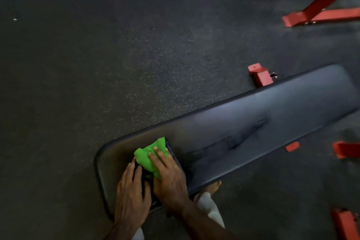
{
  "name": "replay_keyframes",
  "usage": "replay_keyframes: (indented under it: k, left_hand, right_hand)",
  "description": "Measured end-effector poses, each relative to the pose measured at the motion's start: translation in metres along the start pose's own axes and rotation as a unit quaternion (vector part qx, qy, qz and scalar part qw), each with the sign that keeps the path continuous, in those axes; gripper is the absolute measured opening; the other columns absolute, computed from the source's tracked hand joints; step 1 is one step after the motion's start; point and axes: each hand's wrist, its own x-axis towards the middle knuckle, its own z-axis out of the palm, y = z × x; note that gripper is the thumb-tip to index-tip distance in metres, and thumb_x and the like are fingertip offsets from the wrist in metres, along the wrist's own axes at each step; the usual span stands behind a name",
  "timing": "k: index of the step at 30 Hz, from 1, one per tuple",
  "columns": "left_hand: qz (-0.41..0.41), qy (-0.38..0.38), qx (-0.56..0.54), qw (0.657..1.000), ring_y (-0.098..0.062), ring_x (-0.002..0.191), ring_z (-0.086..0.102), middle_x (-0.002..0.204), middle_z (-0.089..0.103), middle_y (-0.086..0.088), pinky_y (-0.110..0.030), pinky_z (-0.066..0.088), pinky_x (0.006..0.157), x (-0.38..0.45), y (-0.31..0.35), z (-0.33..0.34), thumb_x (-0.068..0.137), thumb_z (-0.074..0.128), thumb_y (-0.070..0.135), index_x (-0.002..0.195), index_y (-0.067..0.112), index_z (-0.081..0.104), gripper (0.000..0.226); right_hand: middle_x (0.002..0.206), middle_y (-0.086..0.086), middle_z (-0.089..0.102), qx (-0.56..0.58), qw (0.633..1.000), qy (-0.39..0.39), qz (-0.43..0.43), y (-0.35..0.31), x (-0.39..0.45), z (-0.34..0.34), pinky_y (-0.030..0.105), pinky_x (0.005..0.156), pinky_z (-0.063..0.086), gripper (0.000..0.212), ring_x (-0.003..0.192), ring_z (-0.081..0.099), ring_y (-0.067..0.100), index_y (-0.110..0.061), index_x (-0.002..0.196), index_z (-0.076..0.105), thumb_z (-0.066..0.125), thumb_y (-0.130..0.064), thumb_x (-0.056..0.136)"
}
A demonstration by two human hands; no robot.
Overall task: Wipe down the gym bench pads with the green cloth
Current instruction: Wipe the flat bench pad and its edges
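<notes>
A long dark bench pad (253, 122) runs from the lower middle to the right edge, with a shorter seat pad (111, 160) at its near end. The green cloth (150, 154) lies bunched over the gap between the two pads. My right hand (169, 177) lies flat on the cloth with fingers straight, pressing it down. My left hand (130, 191) rests next to it on the seat pad, fingers straight, fingertips touching the cloth's left edge. Wet streaks show on the long pad.
Dark speckled rubber floor (97, 54) spreads to the left and beyond. Red frame feet (261, 76) poke out behind the bench, and more red steel (319, 17) stands top right and at the right edge (344, 149). My bare foot (214, 187) stands by the bench.
</notes>
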Motion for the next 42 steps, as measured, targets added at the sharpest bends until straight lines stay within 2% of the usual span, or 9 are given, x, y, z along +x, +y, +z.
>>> replay_keyframes:
  k: [10,16,23,25,29,31,35,40,42]
  left_hand:
    - [0.123,0.002,-0.003,0.992,-0.024,0.154,0.028,0.168,0.031,0.0,-0.046,0.034,0.115,0.055,0.096,0.055,0.097,0.036,0.053,0.157,0.02,0.042,0.069]
    - [0.09,0.002,0.027,0.996,-0.031,0.154,0.025,0.17,0.023,-0.006,-0.054,0.035,0.115,0.095,0.164,0.086,0.096,0.038,0.051,0.161,0.017,0.032,0.074]
    - [0.086,-0.001,0.057,0.995,-0.027,0.159,0.014,0.173,0.015,-0.002,-0.053,0.025,0.122,0.105,0.198,0.129,0.099,0.034,0.055,0.164,0.022,0.023,0.074]
    - [0.078,0.007,0.049,0.996,-0.022,0.16,0.009,0.173,0.012,0.002,-0.052,0.019,0.125,0.102,0.197,0.133,0.101,0.033,0.053,0.164,0.024,0.021,0.071]
    - [0.089,0.019,0.035,0.995,-0.02,0.16,0.008,0.173,0.013,0.004,-0.05,0.015,0.126,0.105,0.196,0.135,0.101,0.034,0.051,0.164,0.023,0.025,0.07]
    - [0.084,0.021,0.028,0.996,-0.019,0.16,0.008,0.173,0.014,0.005,-0.049,0.013,0.126,0.104,0.196,0.135,0.1,0.035,0.051,0.163,0.022,0.025,0.071]
    - [0.082,0.027,0.034,0.996,-0.022,0.16,0.01,0.172,0.016,0.001,-0.051,0.015,0.125,0.104,0.197,0.139,0.099,0.036,0.05,0.163,0.02,0.026,0.072]
    - [0.089,0.036,0.031,0.995,-0.024,0.159,0.014,0.172,0.018,0.001,-0.054,0.019,0.124,0.104,0.195,0.136,0.099,0.038,0.047,0.162,0.018,0.03,0.07]
    - [0.091,0.037,0.033,0.995,-0.023,0.159,0.014,0.172,0.018,0.001,-0.054,0.019,0.124,0.105,0.195,0.136,0.099,0.037,0.046,0.162,0.018,0.03,0.069]
  right_hand:
    - [0.157,0.0,0.05,-0.07,0.977,0.168,0.108,0.113,-0.021,-0.101,0.05,0.109,0.05,0.068,0.141,0.051,0.032,-0.027,0.145,0.057,0.045,-0.021,0.078]
    - [0.163,0.001,0.042,-0.193,0.979,0.054,0.021,0.215,-0.025,-0.159,0.055,0.108,0.049,0.064,0.148,0.042,0.036,-0.03,0.153,0.048,0.055,-0.032,0.089]
    - [0.156,0.008,0.051,-0.088,0.941,0.275,0.179,0.27,0.03,-0.223,0.055,0.117,0.038,0.062,0.146,0.043,0.037,-0.019,0.141,0.063,0.056,-0.024,0.079]
    - [0.157,0.006,0.05,-0.059,0.955,0.242,0.161,0.249,0.02,-0.204,0.054,0.121,0.032,0.061,0.148,0.041,0.034,-0.022,0.144,0.061,0.064,-0.033,0.084]
    - [0.169,-0.002,0.031,-0.199,0.975,0.025,-0.094,0.272,-0.021,-0.211,0.053,0.121,0.034,0.071,0.155,0.031,0.03,-0.031,0.157,0.043,0.061,-0.043,0.089]
    - [0.168,0.003,0.033,-0.212,0.973,0.065,-0.062,0.303,-0.008,-0.234,0.054,0.116,0.04,0.073,0.152,0.036,0.034,-0.026,0.155,0.047,0.062,-0.039,0.086]
    - [0.161,0.007,0.044,-0.063,0.945,0.263,0.184,0.288,0.047,-0.237,0.052,0.123,0.03,0.067,0.151,0.036,0.035,-0.021,0.148,0.057,0.059,-0.034,0.082]
    - [0.172,-0.006,0.02,-0.117,0.992,-0.002,-0.045,0.25,-0.012,-0.185,0.054,0.128,0.018,0.073,0.16,0.011,0.025,-0.032,0.161,0.036,0.053,-0.04,0.091]
    - [0.172,-0.006,0.022,-0.155,0.985,-0.006,-0.08,0.272,-0.03,-0.196,0.055,0.124,0.029,0.072,0.159,0.019,0.025,-0.032,0.16,0.037,0.049,-0.04,0.09]
